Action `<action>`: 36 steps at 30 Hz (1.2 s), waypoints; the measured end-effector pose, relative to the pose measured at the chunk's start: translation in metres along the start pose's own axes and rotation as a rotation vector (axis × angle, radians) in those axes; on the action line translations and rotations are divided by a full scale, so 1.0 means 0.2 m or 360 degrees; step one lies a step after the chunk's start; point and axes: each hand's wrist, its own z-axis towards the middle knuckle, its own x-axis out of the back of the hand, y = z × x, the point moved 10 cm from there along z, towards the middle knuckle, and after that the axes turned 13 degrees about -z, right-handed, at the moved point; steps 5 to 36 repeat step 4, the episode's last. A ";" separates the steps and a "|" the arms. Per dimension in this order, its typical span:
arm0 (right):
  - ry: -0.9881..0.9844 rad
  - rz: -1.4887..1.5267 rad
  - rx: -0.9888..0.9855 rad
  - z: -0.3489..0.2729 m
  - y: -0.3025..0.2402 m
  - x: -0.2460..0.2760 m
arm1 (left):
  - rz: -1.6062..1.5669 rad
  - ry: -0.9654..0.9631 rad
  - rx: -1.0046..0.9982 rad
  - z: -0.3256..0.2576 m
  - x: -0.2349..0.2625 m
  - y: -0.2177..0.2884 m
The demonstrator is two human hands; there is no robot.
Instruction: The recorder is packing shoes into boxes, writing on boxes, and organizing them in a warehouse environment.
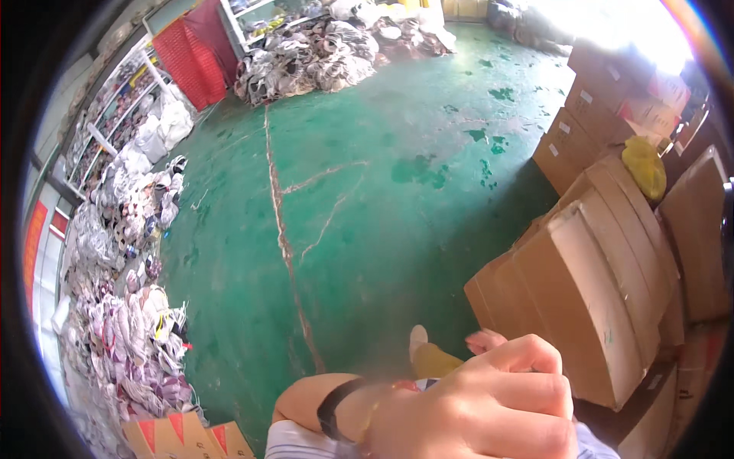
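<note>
Large and close at the bottom, my left hand [489, 405] reaches across from the lower left, a black band [336, 405] round its wrist. Its fingers are curled in, and whatever they may hold is out of sight. Just beyond its knuckles shows a small part of what appears to be my right hand [485, 341]; the rest of it is hidden behind the left. Below the hands, a mustard trouser leg [436, 361] and a pale shoe [417, 336] stand out against the green floor [382, 252].
Flattened cardboard cartons [535, 283] lean at the right, near my hands. Behind them are stacked boxes [585, 138] and a yellow bag [644, 168]. Heaps of bundled shoe-like pieces [138, 344] line the left, with another heap [321, 61] at the back. A printed carton [183, 437] sits lower left.
</note>
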 end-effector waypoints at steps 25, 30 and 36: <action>-0.0077 -0.0159 0.0686 0.95 -0.44 0.28 | 0.0092 0.0150 0.0249 0.26 0.36 -0.45; -0.0077 -0.0159 0.0686 0.95 -0.44 0.28 | 0.0092 0.0150 0.0249 0.26 0.36 -0.45; -0.0077 -0.0159 0.0686 0.95 -0.44 0.28 | 0.0092 0.0150 0.0249 0.26 0.36 -0.45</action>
